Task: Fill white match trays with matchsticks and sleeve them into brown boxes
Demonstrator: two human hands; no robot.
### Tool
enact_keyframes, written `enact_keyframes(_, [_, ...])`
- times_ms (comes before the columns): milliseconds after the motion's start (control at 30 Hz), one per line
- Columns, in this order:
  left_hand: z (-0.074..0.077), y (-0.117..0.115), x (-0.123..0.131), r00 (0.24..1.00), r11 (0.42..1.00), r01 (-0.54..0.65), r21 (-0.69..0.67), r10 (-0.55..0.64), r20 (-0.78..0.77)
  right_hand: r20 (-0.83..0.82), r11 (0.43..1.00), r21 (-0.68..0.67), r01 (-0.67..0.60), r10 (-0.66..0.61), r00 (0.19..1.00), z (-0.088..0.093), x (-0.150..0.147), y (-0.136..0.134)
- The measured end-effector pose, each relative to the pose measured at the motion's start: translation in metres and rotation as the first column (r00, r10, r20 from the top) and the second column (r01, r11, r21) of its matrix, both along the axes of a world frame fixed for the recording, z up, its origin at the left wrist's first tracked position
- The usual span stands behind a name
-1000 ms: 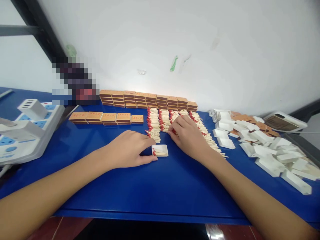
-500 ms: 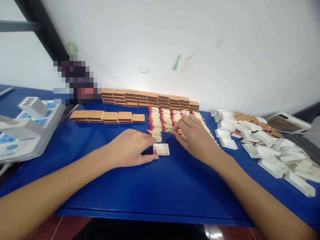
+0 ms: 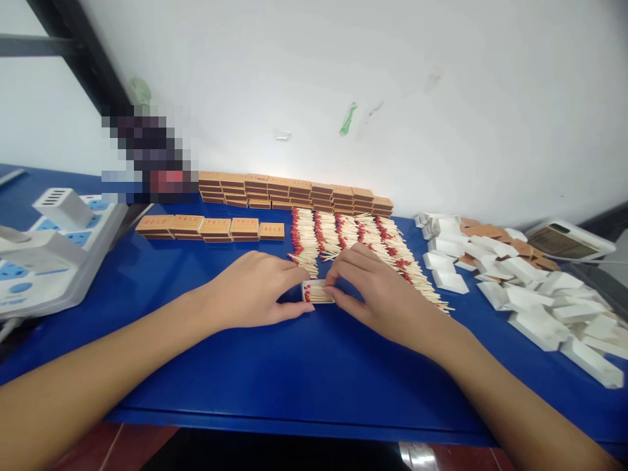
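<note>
- Head view: the small white tray (image 3: 321, 302) sits on the blue table (image 3: 294, 379) between the two hands, with several red-headed matches inside, heads toward its left end.
- The left hand (image 3: 260, 288) has thumb and finger on either side of the tray's left end, holding it in a narrow grip.
- The right hand (image 3: 373, 288) is at the tray's right end, thumb and finger close together; whether a match is pinched between them cannot be made out.
- Beyond the tray, loose matches (image 3: 305, 235) lie in rows, partly covered by the right hand.
- Stacked matchboxes (image 3: 289, 190) line the wall, with a front row of boxes (image 3: 216, 229) nearer; their contents are hidden.
- At right, white trays (image 3: 532, 291) are heaped beside orange sleeves (image 3: 485, 231), many overlapping.
- The power strip (image 3: 73, 288) is cut off at left; a pixelated patch conceals something behind it.
</note>
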State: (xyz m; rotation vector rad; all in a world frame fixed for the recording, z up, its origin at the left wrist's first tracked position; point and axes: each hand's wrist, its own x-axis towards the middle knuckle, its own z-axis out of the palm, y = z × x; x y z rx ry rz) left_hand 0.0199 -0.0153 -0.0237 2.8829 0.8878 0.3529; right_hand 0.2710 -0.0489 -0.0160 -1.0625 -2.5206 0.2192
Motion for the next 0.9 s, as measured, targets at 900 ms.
enact_keyframes(900, [0.002,-0.002,0.001,0.999,1.0,0.017,0.008,-0.016,-0.05,0.058,0.945,0.265,0.189,-0.212,0.976,-0.022,0.026,0.035])
